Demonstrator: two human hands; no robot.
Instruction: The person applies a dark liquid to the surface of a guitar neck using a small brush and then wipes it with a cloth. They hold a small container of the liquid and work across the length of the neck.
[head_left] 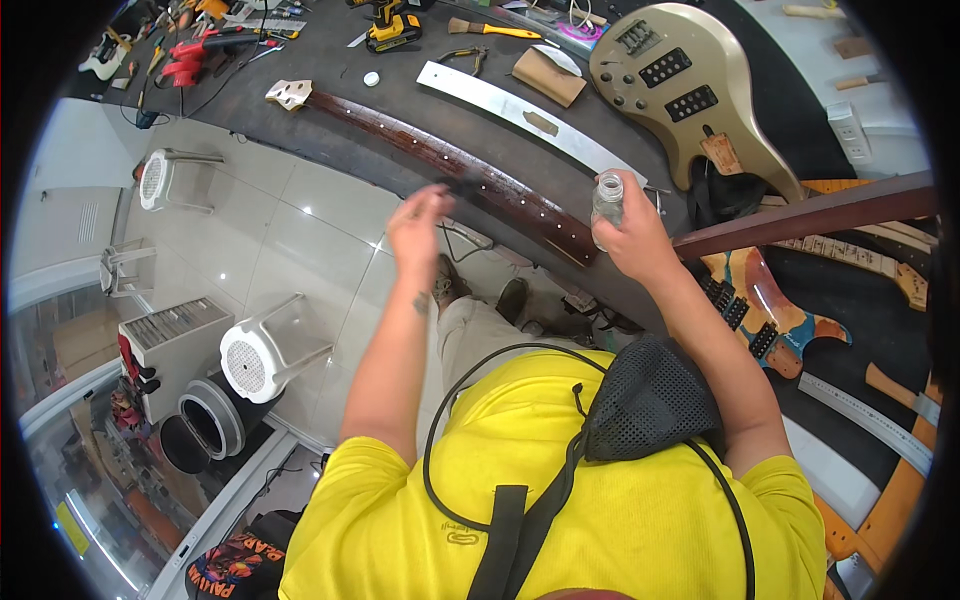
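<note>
A guitar neck lies slantwise along the front of the bench, its dark reddish-brown fretboard facing up with white dots and its pale headstock at the left. Close over the fretboard's near edge, my left hand pinches a small dark thing, too smeared by motion to name. Whether it touches the wood I cannot tell. My right hand is wrapped round a small clear glass jar, held upright with its mouth uncovered, by the neck's right end. A small white cap rests behind the fretboard.
Behind the neck lie a long metal straightedge, sandpaper, pliers, a yellow-handled brush and a cordless drill. A gold guitar body and a blue-orange one are at right. White stools stand on the floor.
</note>
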